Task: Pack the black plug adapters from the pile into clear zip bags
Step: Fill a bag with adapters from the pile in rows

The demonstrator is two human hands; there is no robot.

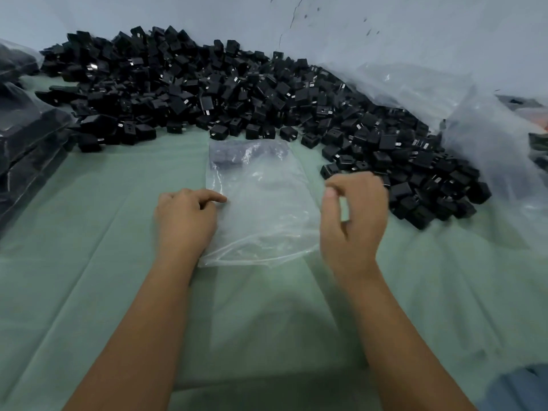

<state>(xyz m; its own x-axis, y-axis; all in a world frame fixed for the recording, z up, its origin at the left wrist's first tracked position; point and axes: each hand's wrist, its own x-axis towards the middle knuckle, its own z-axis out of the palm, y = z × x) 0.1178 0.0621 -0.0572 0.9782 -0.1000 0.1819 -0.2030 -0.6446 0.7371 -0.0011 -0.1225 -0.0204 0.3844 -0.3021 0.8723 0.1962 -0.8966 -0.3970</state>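
Observation:
A clear zip bag lies flat on the green cloth between my hands, with a few black adapters showing dimly at its far end. My left hand is on the bag's left edge, index finger stretched over the plastic and thumb tucked beneath, pinching it. Just off the bag's right edge, my right hand hovers with curled fingers and thumb tip against fingertip; I see nothing in it. The pile of black plug adapters curves around the far side of the bag and down the right.
Filled bags of adapters are stacked at the left edge. A large crumpled clear plastic sheet lies behind and to the right of the pile. The green cloth covers the table toward me. A grey wall stands behind.

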